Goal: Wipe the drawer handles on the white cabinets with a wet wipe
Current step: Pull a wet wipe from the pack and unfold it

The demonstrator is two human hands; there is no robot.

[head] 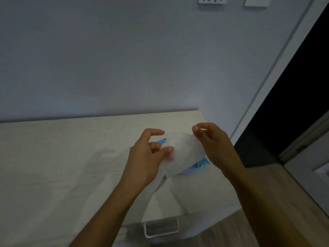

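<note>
Forearms rise from the bottom edge of the view, and between them, low on the cabinet front, sits one drawer handle [161, 228], a pale looped pull that nothing touches. Above it the left hand [146, 159] and right hand [215, 147] hold the wet wipe [185, 154] in the air over the cabinet top [62, 157]. The left grip pinches the sheet's left edge between thumb and a curled finger, with the forefinger hooked free above. The right grip pinches the upper right corner between thumb and forefinger, though blur softens that contact. Held by opposite sides like this, the wipe is probably being pulled flat so it can be folded or wrapped round a handle; wiping has not begun. A blue packet [202, 164] lies on the cabinet top directly beneath the sheet, close to the right edge, and is likely where the wipe came from. Left of the hands the top runs wide to the wall [124, 59]. On the right, wooden floor [263, 198] and a dark doorway [299, 86] leave room to step round and reach down to the handle.
</note>
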